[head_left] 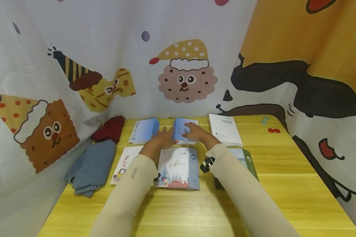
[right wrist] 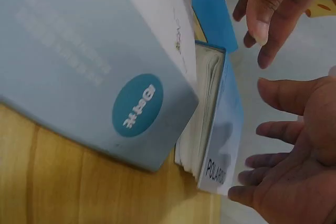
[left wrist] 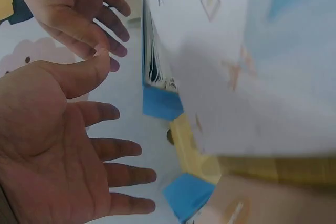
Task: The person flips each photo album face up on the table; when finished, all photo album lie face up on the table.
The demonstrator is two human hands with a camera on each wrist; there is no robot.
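Both hands hover over the back middle of the table, apart from each other and holding nothing. My left hand (head_left: 164,139) has its fingers spread between two blue-and-white books. My right hand (head_left: 197,133) reaches over the second blue-and-white book (head_left: 180,129), partly covering it. In the left wrist view, the left palm (left wrist: 52,150) shows with straight fingers. The right wrist view has the right hand (right wrist: 299,161) beside a book marked POLAROID (right wrist: 223,140). Nearer my body, below the hands, lies a white illustrated book (head_left: 175,168) with a blue-grey flap.
Another blue-and-white book (head_left: 142,130) lies back left, a white book (head_left: 225,130) back right. A white book (head_left: 126,163) and a green-edged book (head_left: 249,161) flank the front row. Red cloth (head_left: 109,129) and grey-blue cloth (head_left: 92,168) lie left; red discs (head_left: 274,131) and teal rings (head_left: 264,120) right.
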